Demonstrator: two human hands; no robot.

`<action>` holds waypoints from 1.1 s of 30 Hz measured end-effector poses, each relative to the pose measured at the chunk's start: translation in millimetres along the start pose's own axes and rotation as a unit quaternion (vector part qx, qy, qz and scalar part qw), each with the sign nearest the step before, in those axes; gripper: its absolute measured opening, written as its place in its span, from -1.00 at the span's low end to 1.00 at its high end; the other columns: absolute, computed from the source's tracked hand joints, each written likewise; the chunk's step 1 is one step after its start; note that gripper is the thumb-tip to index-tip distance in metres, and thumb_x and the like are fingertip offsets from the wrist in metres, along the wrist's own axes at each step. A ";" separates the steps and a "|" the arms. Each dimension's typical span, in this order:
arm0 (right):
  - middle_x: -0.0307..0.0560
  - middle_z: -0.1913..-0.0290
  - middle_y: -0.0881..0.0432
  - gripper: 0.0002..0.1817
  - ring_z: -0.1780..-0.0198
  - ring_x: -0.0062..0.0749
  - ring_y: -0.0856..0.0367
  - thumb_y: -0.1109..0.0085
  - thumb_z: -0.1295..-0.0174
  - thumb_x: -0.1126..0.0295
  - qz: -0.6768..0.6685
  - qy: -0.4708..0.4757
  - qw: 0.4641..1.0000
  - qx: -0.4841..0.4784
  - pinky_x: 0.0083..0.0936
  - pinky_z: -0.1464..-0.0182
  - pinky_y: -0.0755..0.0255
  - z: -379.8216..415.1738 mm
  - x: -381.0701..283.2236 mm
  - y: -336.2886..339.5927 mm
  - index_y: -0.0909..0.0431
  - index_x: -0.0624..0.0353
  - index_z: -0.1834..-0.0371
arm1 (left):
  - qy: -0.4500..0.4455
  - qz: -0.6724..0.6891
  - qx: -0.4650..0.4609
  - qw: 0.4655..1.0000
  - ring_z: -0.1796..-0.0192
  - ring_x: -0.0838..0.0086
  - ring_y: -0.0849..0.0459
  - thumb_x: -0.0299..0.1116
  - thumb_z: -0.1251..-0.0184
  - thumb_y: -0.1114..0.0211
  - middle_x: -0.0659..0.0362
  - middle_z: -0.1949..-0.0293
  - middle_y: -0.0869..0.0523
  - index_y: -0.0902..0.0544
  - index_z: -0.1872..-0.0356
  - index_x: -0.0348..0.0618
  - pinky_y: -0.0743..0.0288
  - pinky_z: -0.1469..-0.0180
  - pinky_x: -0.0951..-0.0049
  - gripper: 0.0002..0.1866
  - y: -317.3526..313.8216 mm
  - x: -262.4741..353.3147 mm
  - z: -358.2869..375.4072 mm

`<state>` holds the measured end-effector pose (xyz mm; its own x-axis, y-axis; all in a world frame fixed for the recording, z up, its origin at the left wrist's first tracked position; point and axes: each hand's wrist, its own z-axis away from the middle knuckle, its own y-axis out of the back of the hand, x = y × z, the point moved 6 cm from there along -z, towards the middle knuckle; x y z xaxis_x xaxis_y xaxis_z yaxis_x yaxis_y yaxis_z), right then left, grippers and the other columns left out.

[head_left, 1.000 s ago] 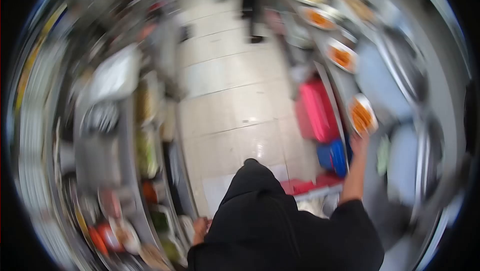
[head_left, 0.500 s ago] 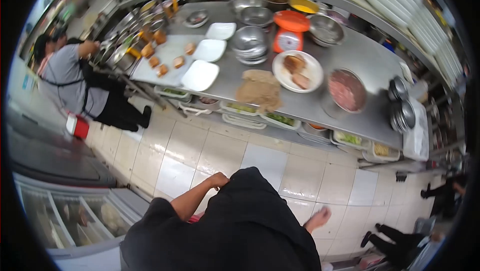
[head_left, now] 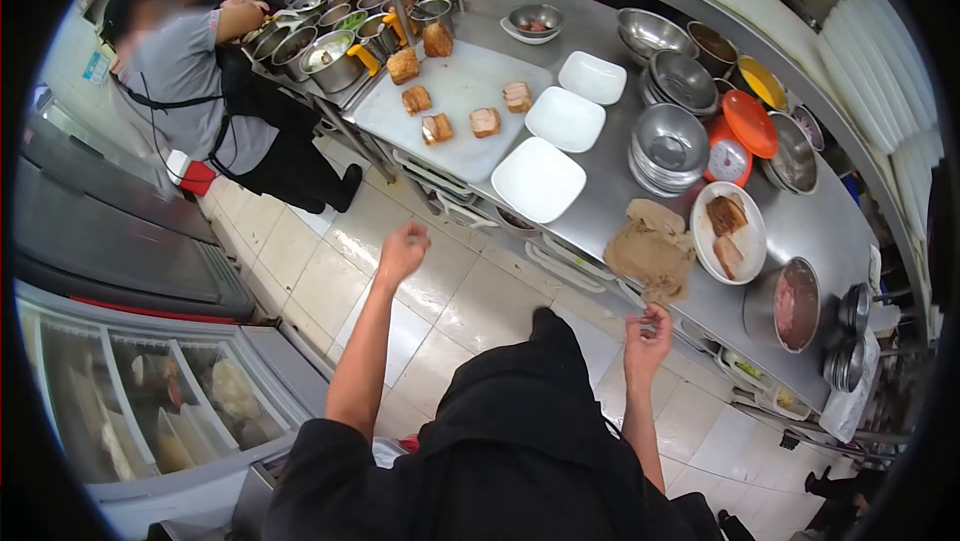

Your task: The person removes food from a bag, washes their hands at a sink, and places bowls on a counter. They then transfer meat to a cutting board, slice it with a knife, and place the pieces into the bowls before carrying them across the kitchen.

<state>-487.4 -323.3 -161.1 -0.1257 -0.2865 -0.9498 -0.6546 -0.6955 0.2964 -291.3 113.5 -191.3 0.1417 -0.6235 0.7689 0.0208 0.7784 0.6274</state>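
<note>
My left hand (head_left: pixel 404 252) hangs over the tiled floor in front of the white cutting board (head_left: pixel 480 76), its fingers loosely curled and touching nothing. Near the counter edge, just below the brown cloth (head_left: pixel 648 249), is my right hand (head_left: pixel 649 329), with bent fingers and nothing visible in them. Several browned meat pieces (head_left: pixel 485 122) lie on the board. Beside it stand three white square dishes (head_left: pixel 539 181). An oval white plate (head_left: pixel 705 246) with two larger meat pieces rests right of the cloth, next to a metal pot (head_left: pixel 762 306) of pink meat.
A co-worker (head_left: pixel 185 81) in a grey shirt stands at the left by pots with yellow handles. An orange scale (head_left: pixel 728 159) and steel bowls (head_left: pixel 668 139) stand on the counter (head_left: pixel 600 31). A glass-topped freezer (head_left: pixel 190 401) is at lower left.
The view has swung left, bringing the board and co-worker nearer. My left hand has moved out from my body toward the board; my right hand has risen toward the counter edge.
</note>
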 end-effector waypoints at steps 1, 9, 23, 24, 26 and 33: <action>-0.24 0.16 -0.50 -0.66 0.20 -0.59 -0.46 -0.32 -0.06 0.53 0.008 -0.014 1.000 0.000 -0.66 0.27 -0.38 -4.6 -1.3 -4.4 -0.50 0.15 0.07 | -0.013 0.009 0.013 1.000 0.16 0.19 -0.72 -0.32 -0.09 -0.31 -0.06 0.23 -0.74 -0.67 0.14 -0.29 -0.55 0.09 0.30 -0.67 10.5 12.8 -25.6; -0.16 0.15 -0.56 -0.64 0.16 -0.44 -0.50 -0.33 -0.05 0.51 0.046 0.034 0.998 -0.026 -0.53 0.16 -0.39 -80.0 -50.5 -96.3 -0.52 0.20 0.05 | -0.054 -0.026 0.076 0.995 0.25 0.39 -0.69 -0.34 -0.13 -0.28 0.03 0.24 -0.75 -0.66 0.12 -0.32 -0.52 0.13 0.44 -0.68 70.6 75.9 -191.5; 0.13 -0.13 -0.44 -0.27 -0.17 0.01 -0.39 -0.41 0.05 0.34 0.199 0.177 0.891 -0.368 -0.22 -0.22 -0.34 -143.5 -184.9 -526.6 -0.34 0.24 -0.24 | 0.013 0.027 0.114 0.993 0.25 0.34 -0.76 -0.40 -0.18 -0.26 0.00 0.28 -0.75 -0.65 0.16 -0.32 -0.58 0.19 0.41 -0.75 158.2 -35.0 -254.0; 0.14 -0.20 -0.40 -0.21 -0.24 0.00 -0.35 -0.42 0.08 0.33 0.251 0.123 0.879 -0.386 -0.22 -0.27 -0.32 -142.9 -182.4 -540.0 -0.30 0.24 -0.28 | 0.000 0.062 0.097 0.993 0.27 0.37 -0.75 -0.44 -0.18 -0.27 0.00 0.28 -0.73 -0.64 0.16 -0.32 -0.57 0.24 0.43 -0.77 158.0 -37.5 -267.2; 0.16 -0.20 -0.39 -0.19 -0.24 0.01 -0.35 -0.43 0.09 0.34 0.281 0.080 0.875 -0.386 -0.23 -0.27 -0.32 -137.8 -181.2 -560.9 -0.28 0.25 -0.30 | -0.014 0.064 0.053 0.996 0.28 0.36 -0.75 -0.45 -0.17 -0.28 -0.01 0.27 -0.73 -0.64 0.15 -0.32 -0.57 0.26 0.43 -0.77 152.0 -37.1 -293.4; 0.10 -0.14 -0.41 -0.20 -0.19 0.01 -0.39 -0.44 0.16 0.38 0.335 0.026 0.866 -0.370 -0.25 -0.25 -0.34 -133.5 -152.0 -570.4 -0.34 0.21 -0.26 | -0.250 -0.006 -0.171 0.953 0.14 0.17 -0.70 -0.54 -0.09 -0.29 -0.08 -0.04 -0.60 -0.54 -0.10 -0.28 -0.58 0.13 0.32 -0.54 73.9 20.1 -328.6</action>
<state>4.5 28.9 -172.5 -0.2467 -0.8050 -0.5396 0.2125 -0.5882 0.7803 38.3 182.6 -170.0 -0.3490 -0.5229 0.7777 0.3519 0.6960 0.6259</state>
